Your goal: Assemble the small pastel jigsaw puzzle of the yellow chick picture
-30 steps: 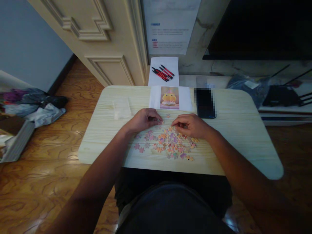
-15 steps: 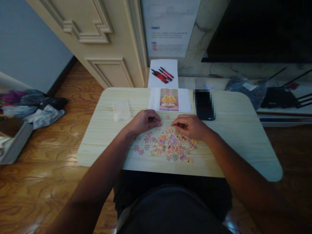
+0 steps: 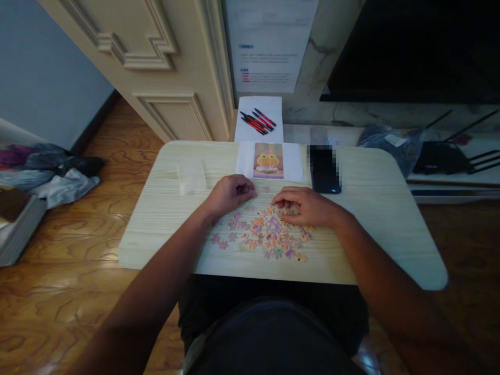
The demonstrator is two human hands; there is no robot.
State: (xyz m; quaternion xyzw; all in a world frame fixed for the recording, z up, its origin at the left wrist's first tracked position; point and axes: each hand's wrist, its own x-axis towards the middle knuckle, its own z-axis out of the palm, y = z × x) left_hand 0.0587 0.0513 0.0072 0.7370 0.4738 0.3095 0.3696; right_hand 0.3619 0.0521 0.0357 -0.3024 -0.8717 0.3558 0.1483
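Observation:
Loose jigsaw pieces [image 3: 273, 234] in pink, orange and purple lie in a spread-out heap on the pale wooden table [image 3: 156, 224]. My left hand [image 3: 234, 195] is at the heap's upper left, thumb and fingertips pinched on what looks like a small jigsaw piece, mostly hidden by the fingers. Over the upper right of the heap hovers my right hand [image 3: 307, 205], its thumb apart from the curled fingers and no piece visible between them. A single jigsaw piece [image 3: 266, 189] lies between the hands, below a printed picture [image 3: 268, 161] of a yellow figure on white paper.
A dark phone [image 3: 326, 169] lies at the table's back right. A clear plastic bag [image 3: 192, 177] rests at the back left. Red and black pens [image 3: 258, 122] lie on paper beyond the table. Bags [image 3: 58, 166] are on the left.
My right hand has drawn slightly down over the heap, and its thumb and fingers have parted. My left hand stays nearly in place, still pinched. The view has shifted slightly.

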